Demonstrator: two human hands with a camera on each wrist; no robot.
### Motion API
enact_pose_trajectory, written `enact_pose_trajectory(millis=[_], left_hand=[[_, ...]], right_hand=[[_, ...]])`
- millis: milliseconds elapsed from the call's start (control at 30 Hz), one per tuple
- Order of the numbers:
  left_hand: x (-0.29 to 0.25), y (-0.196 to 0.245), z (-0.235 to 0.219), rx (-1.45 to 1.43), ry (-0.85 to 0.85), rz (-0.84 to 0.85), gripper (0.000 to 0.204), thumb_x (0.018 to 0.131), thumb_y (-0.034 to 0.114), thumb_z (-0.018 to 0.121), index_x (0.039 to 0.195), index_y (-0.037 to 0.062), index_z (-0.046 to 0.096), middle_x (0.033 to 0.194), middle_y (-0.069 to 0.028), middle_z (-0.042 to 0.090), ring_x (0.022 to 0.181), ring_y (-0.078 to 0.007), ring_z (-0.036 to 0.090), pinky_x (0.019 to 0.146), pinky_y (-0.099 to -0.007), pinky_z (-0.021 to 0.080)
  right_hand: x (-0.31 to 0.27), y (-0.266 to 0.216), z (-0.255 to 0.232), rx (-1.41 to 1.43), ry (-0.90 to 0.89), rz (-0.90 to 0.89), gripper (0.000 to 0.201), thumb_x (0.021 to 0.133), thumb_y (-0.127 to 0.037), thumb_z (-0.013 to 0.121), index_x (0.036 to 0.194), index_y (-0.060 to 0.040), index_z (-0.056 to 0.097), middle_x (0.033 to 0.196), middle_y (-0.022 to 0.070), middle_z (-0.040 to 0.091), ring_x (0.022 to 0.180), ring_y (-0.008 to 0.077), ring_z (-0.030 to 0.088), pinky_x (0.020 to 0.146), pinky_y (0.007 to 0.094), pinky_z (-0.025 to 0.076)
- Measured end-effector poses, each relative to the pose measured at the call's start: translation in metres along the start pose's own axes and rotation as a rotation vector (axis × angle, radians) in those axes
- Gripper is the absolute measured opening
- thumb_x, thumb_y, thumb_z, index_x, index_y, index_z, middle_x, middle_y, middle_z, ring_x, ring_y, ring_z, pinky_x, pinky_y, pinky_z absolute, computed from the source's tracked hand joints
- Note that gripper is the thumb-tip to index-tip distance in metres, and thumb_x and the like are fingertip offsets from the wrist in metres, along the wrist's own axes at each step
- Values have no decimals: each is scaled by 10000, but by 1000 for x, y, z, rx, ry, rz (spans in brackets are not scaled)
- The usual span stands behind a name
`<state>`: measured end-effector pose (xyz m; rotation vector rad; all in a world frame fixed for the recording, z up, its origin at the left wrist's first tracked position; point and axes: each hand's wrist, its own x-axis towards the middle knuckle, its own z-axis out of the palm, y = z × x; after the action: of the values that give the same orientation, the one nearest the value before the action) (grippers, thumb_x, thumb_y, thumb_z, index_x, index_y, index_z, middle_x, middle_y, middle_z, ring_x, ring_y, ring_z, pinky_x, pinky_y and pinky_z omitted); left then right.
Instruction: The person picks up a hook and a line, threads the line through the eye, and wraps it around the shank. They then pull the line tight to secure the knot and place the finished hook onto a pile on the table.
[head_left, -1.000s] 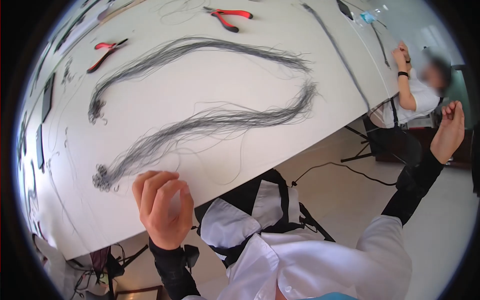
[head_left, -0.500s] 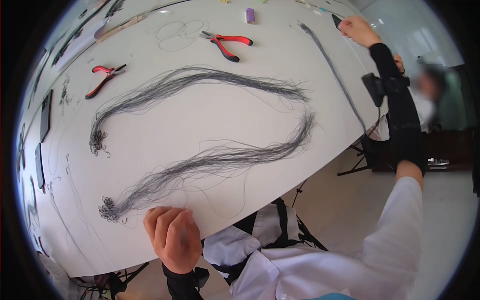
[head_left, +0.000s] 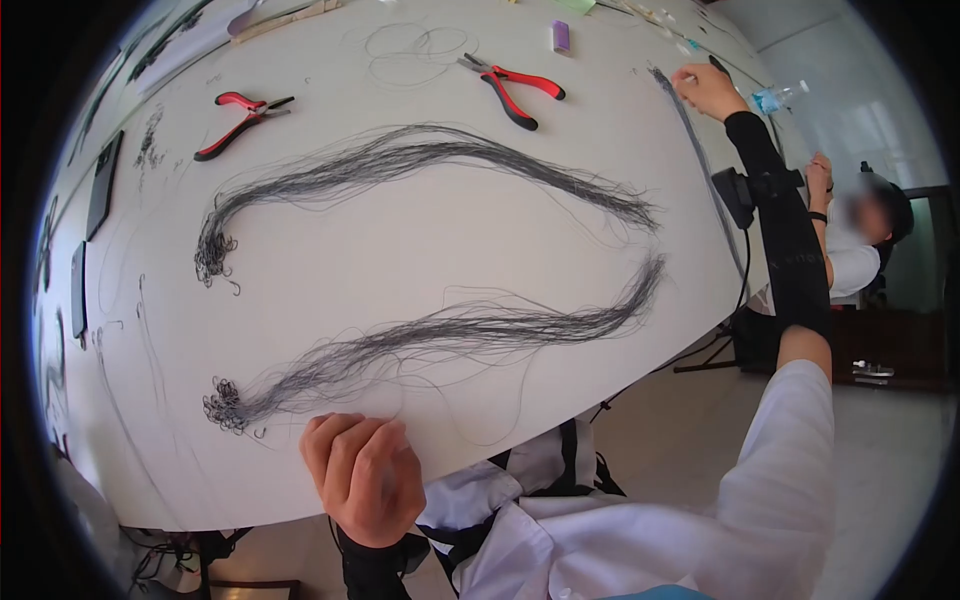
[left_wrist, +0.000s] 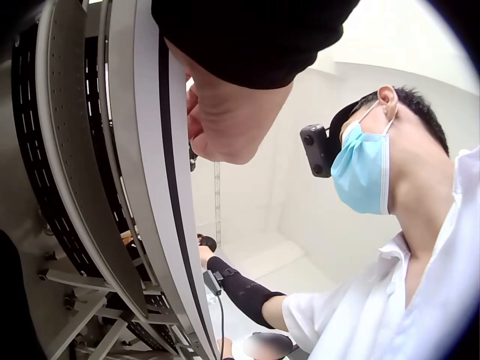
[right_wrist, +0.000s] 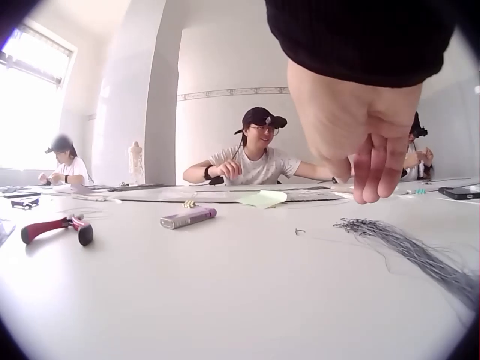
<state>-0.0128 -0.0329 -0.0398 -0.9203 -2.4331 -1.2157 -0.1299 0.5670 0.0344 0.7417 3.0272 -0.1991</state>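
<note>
Two loose bundles of thin dark wire lie across the white table in the head view, an upper one (head_left: 420, 150) and a lower one (head_left: 450, 328), with small hooks bunched at their left ends. My left hand (head_left: 365, 480) rests by the near table edge, below the lower bundle's hooks, fingers loosely curled and holding nothing. At the far right, my right hand (head_left: 710, 92) hangs over the hooked end of a third, narrower bundle (head_left: 700, 150). In the right wrist view its fingers (right_wrist: 375, 169) point down above that bundle (right_wrist: 420, 251), with nothing seen between them.
Red-handled pliers (head_left: 515, 90) and a second pair (head_left: 245, 122) lie behind the bundles. A purple-and-white box (head_left: 560, 38) and a coil of wire (head_left: 420, 55) are farther back. Two black phone-like slabs (head_left: 103, 185) lie at left. A person (right_wrist: 262, 157) sits opposite.
My right hand has swung from beyond the table's right side to above the third bundle's hooked end. My left hand has lowered to the table edge, its fingers curling more. The head view has shifted.
</note>
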Motion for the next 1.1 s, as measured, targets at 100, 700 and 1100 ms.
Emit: enact_pose_trajectory(millis=[100, 700, 1100], left_hand=[[0, 1, 0, 8, 46, 19, 379, 583, -88, 656, 944, 25, 681, 863, -90, 668, 835, -299, 598, 780, -448, 483], [-58, -21, -57, 117, 520, -233, 247, 733, -135, 668, 924, 19, 698, 849, -79, 686, 812, -251, 608, 738, -330, 493], [-71, -34, -64, 84, 598, -291, 194, 797, -110, 661, 940, 18, 689, 876, -70, 701, 844, -228, 613, 771, -319, 491]], right_hand=[[-57, -12, -8, 109, -282, -117, 229, 947, -239, 599, 890, -21, 640, 666, 15, 593, 537, 89, 523, 495, 262, 430], [-266, -436, 84, 409, -284, -1263, 79, 929, -72, 603, 929, 8, 606, 881, 168, 619, 895, 333, 625, 781, 412, 511], [-275, -443, 96, 309, -103, -1344, 71, 927, -66, 604, 925, 2, 583, 906, 154, 607, 883, 301, 610, 755, 377, 515]])
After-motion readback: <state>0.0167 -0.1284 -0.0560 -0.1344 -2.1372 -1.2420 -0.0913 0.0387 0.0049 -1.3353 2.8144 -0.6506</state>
